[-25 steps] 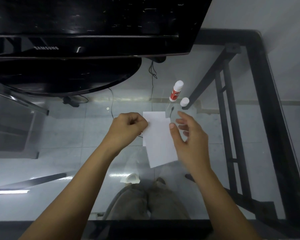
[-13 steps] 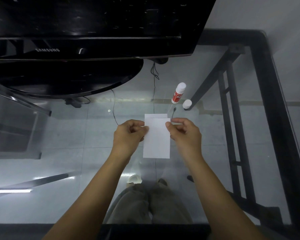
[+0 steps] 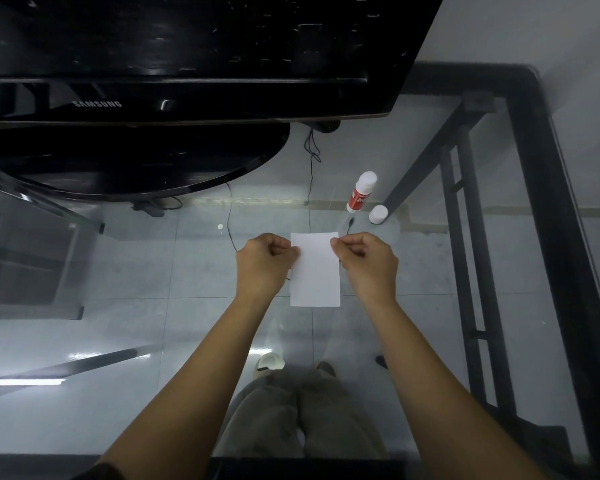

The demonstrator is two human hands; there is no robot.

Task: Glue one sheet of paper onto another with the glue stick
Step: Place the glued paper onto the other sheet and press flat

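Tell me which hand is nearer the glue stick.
The right hand: it pinches the paper on the side where the glue stick stands. The left hand pinches the opposite edge, farther off.

A glass desk [image 3: 548, 202] carries a black monitor base [image 3: 136, 161], a glue stick [image 3: 361, 192] and, just beside it, its white cap [image 3: 378, 214].

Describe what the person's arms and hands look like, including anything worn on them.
Both forearms are bare, and neither the left hand nor the right hand wears a glove, ring or watch that shows. A dark sleeve edge appears on the left arm at the bottom of the picture.
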